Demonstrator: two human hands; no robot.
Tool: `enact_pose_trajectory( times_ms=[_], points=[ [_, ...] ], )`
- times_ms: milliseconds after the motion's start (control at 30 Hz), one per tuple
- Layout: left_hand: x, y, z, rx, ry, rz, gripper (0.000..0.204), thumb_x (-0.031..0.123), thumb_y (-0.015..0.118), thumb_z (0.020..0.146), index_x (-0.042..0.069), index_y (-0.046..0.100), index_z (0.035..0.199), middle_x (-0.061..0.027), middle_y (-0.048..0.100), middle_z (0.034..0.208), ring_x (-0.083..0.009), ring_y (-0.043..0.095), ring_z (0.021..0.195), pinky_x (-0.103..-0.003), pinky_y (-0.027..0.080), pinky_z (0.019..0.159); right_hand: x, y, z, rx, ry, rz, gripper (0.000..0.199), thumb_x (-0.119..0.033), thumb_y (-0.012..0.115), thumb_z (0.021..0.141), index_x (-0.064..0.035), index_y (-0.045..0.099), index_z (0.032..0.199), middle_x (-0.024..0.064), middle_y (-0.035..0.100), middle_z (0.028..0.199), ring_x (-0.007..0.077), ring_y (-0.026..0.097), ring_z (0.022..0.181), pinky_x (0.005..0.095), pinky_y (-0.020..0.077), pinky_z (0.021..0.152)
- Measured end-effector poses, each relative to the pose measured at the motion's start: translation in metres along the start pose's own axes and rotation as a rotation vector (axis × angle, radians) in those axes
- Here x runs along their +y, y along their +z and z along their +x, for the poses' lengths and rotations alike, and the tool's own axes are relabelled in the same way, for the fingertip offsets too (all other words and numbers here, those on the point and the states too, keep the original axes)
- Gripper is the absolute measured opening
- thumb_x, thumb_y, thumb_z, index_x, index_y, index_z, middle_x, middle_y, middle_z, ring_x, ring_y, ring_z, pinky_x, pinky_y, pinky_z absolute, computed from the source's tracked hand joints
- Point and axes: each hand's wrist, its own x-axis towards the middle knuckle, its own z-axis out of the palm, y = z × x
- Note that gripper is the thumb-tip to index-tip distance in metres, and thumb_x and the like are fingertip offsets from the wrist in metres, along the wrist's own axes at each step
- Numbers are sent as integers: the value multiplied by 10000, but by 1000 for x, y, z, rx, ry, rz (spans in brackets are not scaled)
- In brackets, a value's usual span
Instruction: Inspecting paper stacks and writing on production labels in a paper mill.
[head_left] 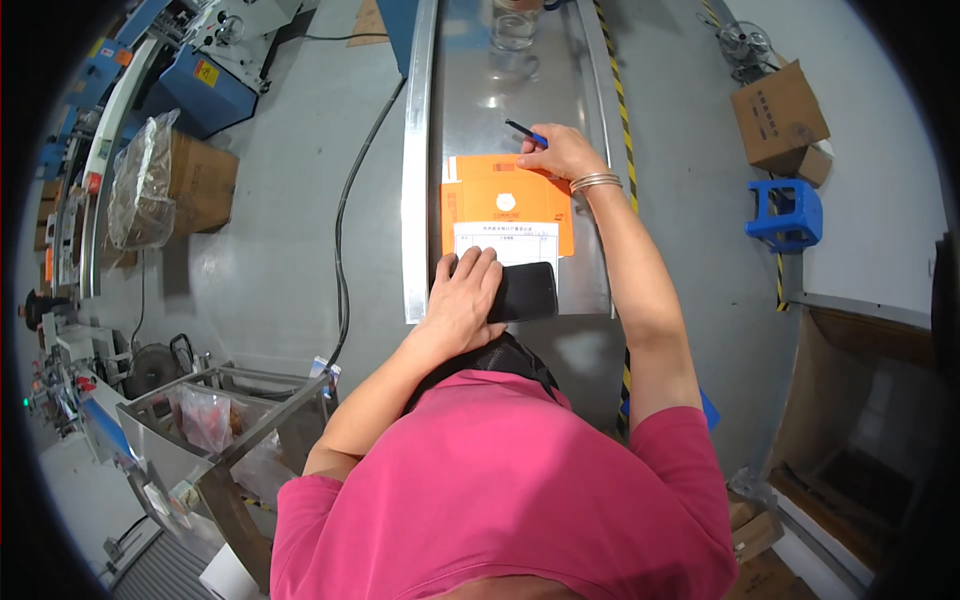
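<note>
My right hand [566,153] holds a blue-and-black pen [527,133], its fingertips at the far edge of a flat orange printed card piece [540,205]. A bracelet circles that wrist. My left hand [463,300] lies with fingers stretched over a white printed form [507,240], which rests on the orange card near the table's front end. Beside those fingers, a dark-screened phone [527,291] covers the form's lower part, with my left thumb close to its lower left corner. Orange sheets lie partly over one another; how many cannot be told.
The narrow metal table [470,110] has raised side rails. A clear jar [514,28] stands at its far end. A cable [343,220] runs along the floor at left. At right are a blue stool [785,215] and a cardboard box [780,118]; a metal-framed cart [225,400] stands at lower left.
</note>
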Motion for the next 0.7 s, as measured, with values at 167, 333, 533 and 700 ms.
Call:
enact_pose_trajectory(
  times_ms=[167, 333, 533, 700],
  points=[
    [-14, 0, 25, 110, 19, -1, 731, 307, 819, 549, -45, 509, 1109, -201, 526, 1225, -336, 467, 1171, -462, 356, 959, 2, -1, 4, -26, 16, 31, 251, -176, 791, 714, -12, 641, 831, 59, 634, 716, 137, 582, 627, 291, 485, 551],
    [-24, 0, 45, 37, -41, 32, 781, 359, 807, 579, -40, 485, 1168, -203, 512, 1272, -348, 447, 1223, -471, 341, 997, 1, 0, -2, -9, 3, 44, 260, -179, 791, 695, -1, 643, 813, 117, 655, 716, 209, 611, 648, 326, 486, 623],
    [-31, 3, 61, 14, -71, 44, 789, 360, 810, 599, -35, 473, 1192, -208, 488, 1297, -346, 428, 1247, -472, 345, 990, 3, -3, -2, -71, -148, -199, 503, -385, 831, 616, -33, 631, 914, 160, 630, 941, 287, 610, 913, 367, 473, 807],
    [-32, 4, 59, 25, -61, 47, 794, 359, 811, 616, -36, 463, 1210, -220, 469, 1318, -353, 405, 1266, -473, 344, 990, -10, -13, -6, -165, 3, -164, 579, -440, 817, 614, -51, 630, 999, 140, 593, 953, 290, 579, 930, 373, 457, 803]
  ],
)
